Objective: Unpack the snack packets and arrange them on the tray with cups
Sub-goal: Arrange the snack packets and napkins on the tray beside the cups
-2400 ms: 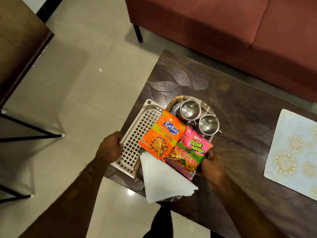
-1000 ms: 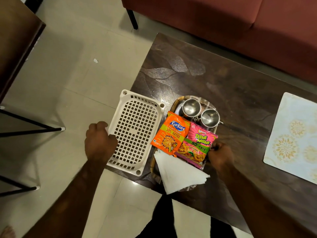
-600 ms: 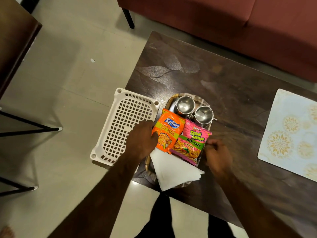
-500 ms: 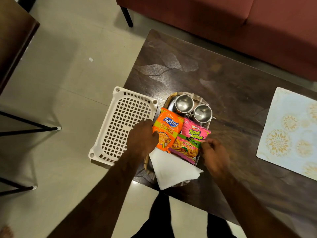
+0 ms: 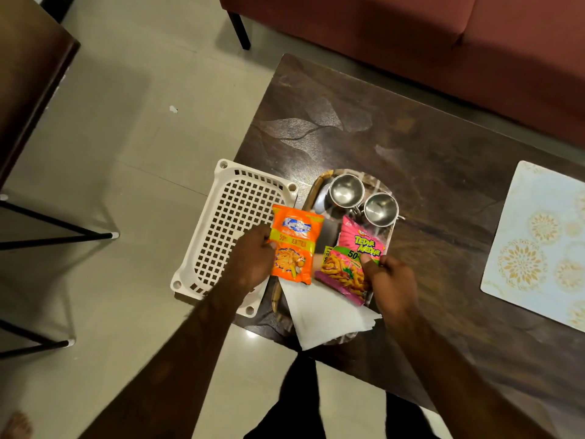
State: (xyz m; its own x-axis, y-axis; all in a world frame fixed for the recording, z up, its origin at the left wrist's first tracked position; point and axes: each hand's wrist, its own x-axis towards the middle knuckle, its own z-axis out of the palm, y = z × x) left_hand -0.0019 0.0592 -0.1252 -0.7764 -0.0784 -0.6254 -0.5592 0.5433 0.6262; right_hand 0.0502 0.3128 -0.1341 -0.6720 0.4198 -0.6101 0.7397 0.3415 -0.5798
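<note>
Since 0.5 s ago the orange packet (image 5: 296,248) has been shifted toward 9 o'clock, over the rim of the tray (image 5: 313,191); it is gripped at its 9 o'clock edge by the left hand (image 5: 253,258). The pink packet (image 5: 351,261), lying on the tray, is pinched at its 4 o'clock corner by the right hand (image 5: 392,280). 2 cups (image 5: 346,190) stand at the tray's 12 o'clock end. Both packets are out of the basket (image 5: 234,223); only final placing is judged left.

Dim warm light — slight motion blur
</note>
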